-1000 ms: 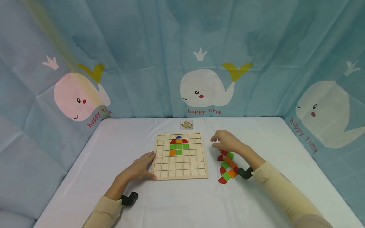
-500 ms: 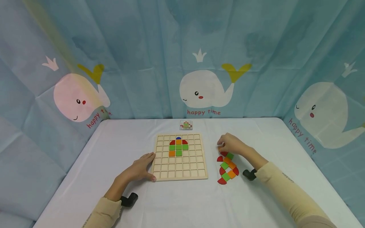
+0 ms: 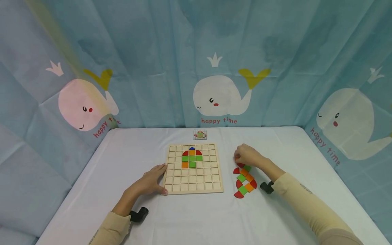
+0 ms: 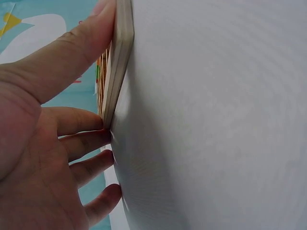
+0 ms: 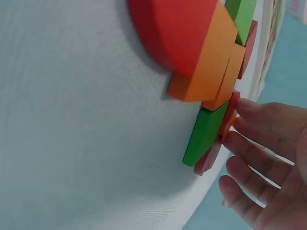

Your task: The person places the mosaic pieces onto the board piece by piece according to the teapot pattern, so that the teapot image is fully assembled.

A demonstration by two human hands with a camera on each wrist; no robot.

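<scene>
A wooden grid board (image 3: 208, 177) lies on the table with several tiles set in it: a blue half-round at the top, red quarter-rounds, orange and green squares. Along its left edge rests my left hand (image 3: 150, 180), thumb at the near corner and fingers fairly straight; the left wrist view shows the thumb against the board's side (image 4: 122, 43). My right hand (image 3: 248, 156) is at the far end of the loose tile pile. Its thumb and fingertips pinch an orange tile (image 5: 231, 120), mostly hidden by them. A green tile (image 5: 206, 134) lies beside the fingertips.
Right of the board are loose red, green and orange tiles, including a green square (image 3: 243, 190) and a red quarter-round (image 3: 238, 195). A small pattern card (image 3: 200, 134) lies behind the board. A whale-printed curtain (image 3: 165, 102) borders the white table.
My right hand has come down and slightly right onto the far end of the pile, its fingers closing at the orange tile. The left hand keeps its place by the board.
</scene>
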